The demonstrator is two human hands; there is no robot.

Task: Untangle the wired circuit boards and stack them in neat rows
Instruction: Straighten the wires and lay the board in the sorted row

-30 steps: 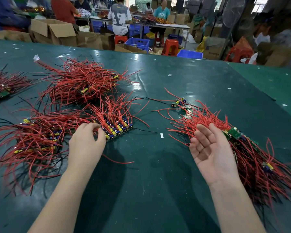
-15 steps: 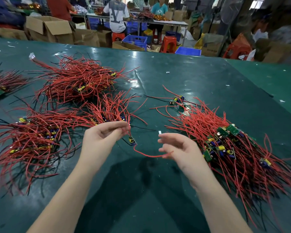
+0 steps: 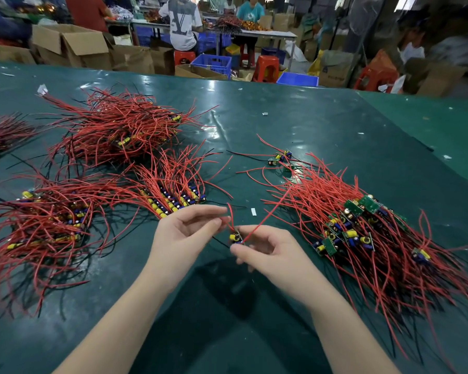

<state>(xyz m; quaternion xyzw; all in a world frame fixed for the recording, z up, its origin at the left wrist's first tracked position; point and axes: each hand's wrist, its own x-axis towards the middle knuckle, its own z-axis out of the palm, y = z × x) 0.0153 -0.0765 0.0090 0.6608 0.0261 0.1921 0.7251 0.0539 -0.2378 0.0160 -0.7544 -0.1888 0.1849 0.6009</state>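
One small circuit board [image 3: 236, 237] with red wires hangs between my two hands over the green table [image 3: 322, 125]. My left hand [image 3: 183, 236] pinches its red wire near the top. My right hand [image 3: 268, 251] pinches the board from below, and one red wire [image 3: 270, 214] runs off to the right. A tangled pile of boards and red wires [image 3: 362, 230] lies to the right. A neat row of boards [image 3: 173, 201] sits just beyond my left hand. More stacked piles lie at the left [image 3: 46, 222] and the far left [image 3: 119, 128].
Two loose boards [image 3: 280, 157] lie beyond the right pile. Another bundle [image 3: 0, 133] sits at the table's left edge. Small white scraps [image 3: 253, 211] dot the surface. Beyond the far edge are cardboard boxes [image 3: 70, 44], blue crates, red stools and seated people.
My hands have come together in the middle. The right hand now pinches the single board, which the left hand lifted from beside the neat row. The camera tilted slightly.
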